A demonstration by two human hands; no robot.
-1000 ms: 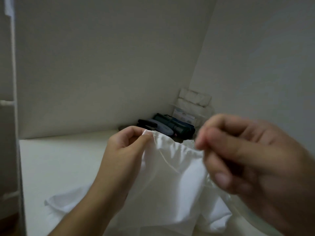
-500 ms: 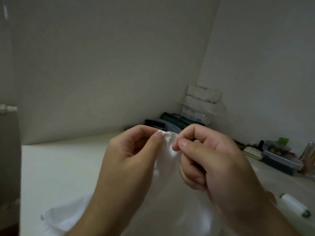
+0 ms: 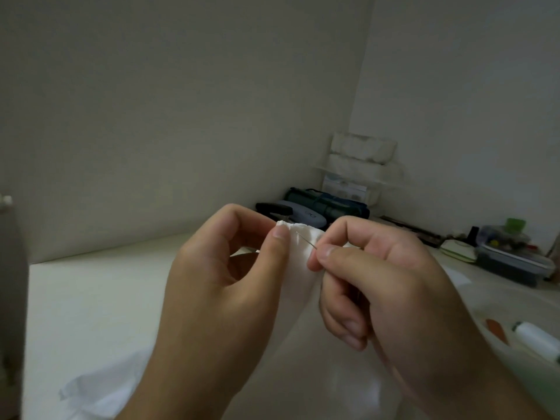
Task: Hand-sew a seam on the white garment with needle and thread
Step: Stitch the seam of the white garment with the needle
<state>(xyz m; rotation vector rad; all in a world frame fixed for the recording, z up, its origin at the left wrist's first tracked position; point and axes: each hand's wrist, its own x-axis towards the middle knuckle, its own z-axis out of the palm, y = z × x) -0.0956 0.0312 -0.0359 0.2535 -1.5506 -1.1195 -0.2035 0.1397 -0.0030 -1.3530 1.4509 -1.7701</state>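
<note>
I hold the white garment [image 3: 298, 268] up in front of me over the pale table [image 3: 91, 292]. My left hand [image 3: 224, 286] pinches its gathered top edge between thumb and forefinger. My right hand [image 3: 388, 286] pinches a thin metal needle [image 3: 306, 239] between thumb and forefinger. The needle's tip points up-left into the fabric fold next to my left thumb. The rest of the garment hangs down and spreads over the table at the lower left. No thread is visible along the needle.
A white thread spool [image 3: 538, 341] lies on the table at the right, beside an orange object [image 3: 497, 330]. A clear sewing box [image 3: 512, 256] stands further back right. Dark pouches [image 3: 327, 204] and stacked white packs [image 3: 360, 156] fill the far corner.
My right hand came in from close to the camera on the right to the fabric edge and now holds the needle against the fold. The left hand keeps its pinch.
</note>
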